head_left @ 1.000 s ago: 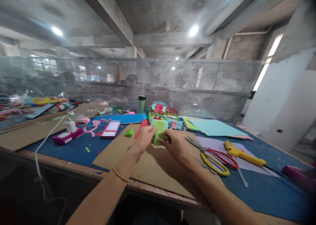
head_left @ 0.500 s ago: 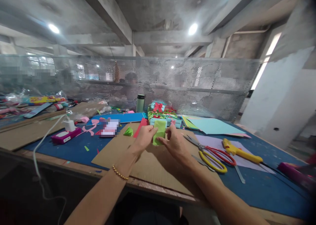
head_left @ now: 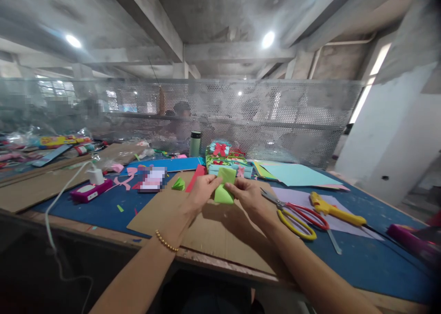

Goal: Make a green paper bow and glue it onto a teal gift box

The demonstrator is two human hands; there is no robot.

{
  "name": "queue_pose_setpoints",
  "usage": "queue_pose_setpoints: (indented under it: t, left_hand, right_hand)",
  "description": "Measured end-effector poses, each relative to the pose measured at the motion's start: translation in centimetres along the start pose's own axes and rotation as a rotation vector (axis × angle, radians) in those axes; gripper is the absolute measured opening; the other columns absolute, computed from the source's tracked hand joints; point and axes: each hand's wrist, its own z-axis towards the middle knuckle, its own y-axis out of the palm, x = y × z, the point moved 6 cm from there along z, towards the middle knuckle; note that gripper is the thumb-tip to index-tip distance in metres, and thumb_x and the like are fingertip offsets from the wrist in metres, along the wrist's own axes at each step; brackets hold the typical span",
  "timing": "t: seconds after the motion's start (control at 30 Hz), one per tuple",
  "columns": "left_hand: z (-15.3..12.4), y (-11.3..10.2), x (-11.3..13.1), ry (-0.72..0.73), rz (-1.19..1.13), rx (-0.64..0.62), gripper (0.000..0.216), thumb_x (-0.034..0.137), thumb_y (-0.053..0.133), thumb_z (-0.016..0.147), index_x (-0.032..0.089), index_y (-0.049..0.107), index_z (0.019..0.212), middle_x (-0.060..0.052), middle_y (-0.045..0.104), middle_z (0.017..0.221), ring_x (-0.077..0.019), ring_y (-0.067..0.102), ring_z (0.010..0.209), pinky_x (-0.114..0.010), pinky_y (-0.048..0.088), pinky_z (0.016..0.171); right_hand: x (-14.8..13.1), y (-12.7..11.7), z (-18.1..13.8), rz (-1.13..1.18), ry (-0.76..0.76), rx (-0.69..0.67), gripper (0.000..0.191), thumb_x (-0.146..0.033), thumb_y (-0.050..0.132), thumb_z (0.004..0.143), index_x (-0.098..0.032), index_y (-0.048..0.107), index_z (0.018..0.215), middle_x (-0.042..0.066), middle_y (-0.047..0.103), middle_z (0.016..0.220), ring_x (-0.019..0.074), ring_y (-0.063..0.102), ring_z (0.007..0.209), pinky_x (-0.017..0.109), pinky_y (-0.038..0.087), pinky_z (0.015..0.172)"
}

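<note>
A folded piece of light green paper [head_left: 223,189] is held up a little above a brown cardboard sheet [head_left: 206,233] on the table. My left hand [head_left: 201,192] pinches its left edge and my right hand [head_left: 248,196] pinches its right edge, fingers closed on the paper. A bead bracelet sits on my left wrist. A small green folded paper piece [head_left: 179,184] lies on the cardboard to the left of my hands.
Yellow-handled scissors [head_left: 296,217] and a yellow glue gun [head_left: 336,210] lie to the right on the blue mat [head_left: 365,259]. A stack of coloured paper boxes with bows [head_left: 223,157], a green flask [head_left: 195,144] and coloured paper sheets [head_left: 296,175] stand behind. Left: a pink box [head_left: 91,191] with white cable. People sit beyond the mesh screen [head_left: 275,116].
My hands lifted the green paper slightly off the cardboard and turned it, so a corner now points upward. Nothing else on the table moved.
</note>
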Motion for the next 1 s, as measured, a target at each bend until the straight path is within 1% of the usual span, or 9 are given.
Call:
queue_pose_setpoints:
  t: [0.1,0.17,0.2,0.37,0.5,0.67,0.77,0.9,1.0]
  left_hand:
    - [-0.1,0.6,-0.3,-0.091,-0.123,-0.082,0.047,0.057,0.075,0.068,0.013,0.062,0.078,-0.003,0.064,0.066,-0.0159,0.062,0.054,-0.029,0.053,0.053]
    - [-0.2,1.1,-0.4,-0.121,-0.134,-0.142,0.045,0.054,0.075,0.069,0.012,0.063,0.08,-0.005,0.067,0.067,-0.0177,0.065,0.054,-0.029,0.054,0.051]
    - [-0.2,1.1,-0.4,-0.119,-0.121,-0.144,0.042,0.051,0.075,0.071,0.012,0.062,0.079,-0.005,0.067,0.066,-0.0175,0.065,0.053,-0.028,0.053,0.049]
    - [-0.1,0.3,-0.2,-0.029,0.026,-0.033,0.028,0.039,0.069,0.079,0.013,0.061,0.072,-0.003,0.065,0.058,-0.0134,0.06,0.044,-0.023,0.047,0.042]
    - [-0.3,0.3,0.6,0.051,0.099,-0.037,0.027,0.037,0.068,0.08,0.015,0.059,0.067,0.0,0.062,0.055,-0.0125,0.059,0.044,-0.021,0.045,0.042]
    - [-0.3,0.2,0.8,0.081,0.095,-0.031,0.029,0.039,0.069,0.078,0.014,0.06,0.067,0.001,0.059,0.055,-0.0099,0.055,0.044,-0.02,0.043,0.041]
    - [-0.1,0.1,0.7,0.113,0.132,-0.028,0.03,0.041,0.067,0.08,0.014,0.063,0.071,0.001,0.058,0.056,-0.0082,0.051,0.042,-0.019,0.04,0.04]
    - [0.1,-0.2,0.6,0.136,0.178,0.001,0.036,0.049,0.063,0.082,0.014,0.066,0.075,0.001,0.056,0.054,-0.009,0.049,0.041,-0.02,0.038,0.039]
    - [0.0,-0.3,0.8,0.156,0.209,0.029,0.038,0.051,0.062,0.082,0.014,0.066,0.075,0.002,0.055,0.054,-0.0088,0.047,0.041,-0.02,0.036,0.038]
  right_hand:
    - [-0.3,-0.4,0.1,0.035,-0.011,0.036,0.039,-0.052,0.066,0.08,-0.02,0.051,0.062,-0.004,0.048,0.059,0.0114,0.041,0.055,0.024,0.034,0.053]
    - [-0.4,-0.5,0.2,0.053,-0.012,0.044,0.04,-0.053,0.066,0.079,-0.021,0.051,0.061,-0.004,0.049,0.058,0.0116,0.041,0.055,0.025,0.035,0.053]
    - [-0.4,-0.5,0.2,0.06,-0.01,0.042,0.04,-0.053,0.067,0.078,-0.021,0.051,0.061,-0.004,0.049,0.057,0.0116,0.042,0.054,0.025,0.035,0.053]
    - [-0.2,-0.2,0.4,0.087,0.01,-0.002,0.042,-0.057,0.071,0.073,-0.02,0.056,0.06,-0.003,0.051,0.054,0.0118,0.044,0.051,0.024,0.034,0.05]
    - [-0.1,-0.2,0.3,0.112,0.032,-0.017,0.043,-0.06,0.072,0.071,-0.02,0.058,0.06,-0.003,0.053,0.053,0.0116,0.045,0.05,0.024,0.036,0.049]
    - [-0.1,-0.1,0.3,0.137,0.057,-0.021,0.042,-0.06,0.073,0.07,-0.019,0.063,0.066,-0.003,0.056,0.054,0.0119,0.048,0.05,0.025,0.039,0.05]
    - [-0.1,-0.1,0.3,0.146,0.067,-0.016,0.041,-0.059,0.073,0.07,-0.019,0.062,0.066,-0.003,0.055,0.054,0.0119,0.048,0.049,0.025,0.039,0.05]
    - [0.0,-0.1,0.2,0.145,0.069,-0.021,0.04,-0.057,0.074,0.071,-0.02,0.061,0.066,-0.003,0.057,0.054,0.0123,0.049,0.049,0.026,0.039,0.051]
    - [0.0,-0.1,0.2,0.134,0.067,-0.034,0.042,-0.059,0.073,0.071,-0.02,0.06,0.064,-0.003,0.057,0.053,0.0122,0.049,0.049,0.025,0.038,0.05]
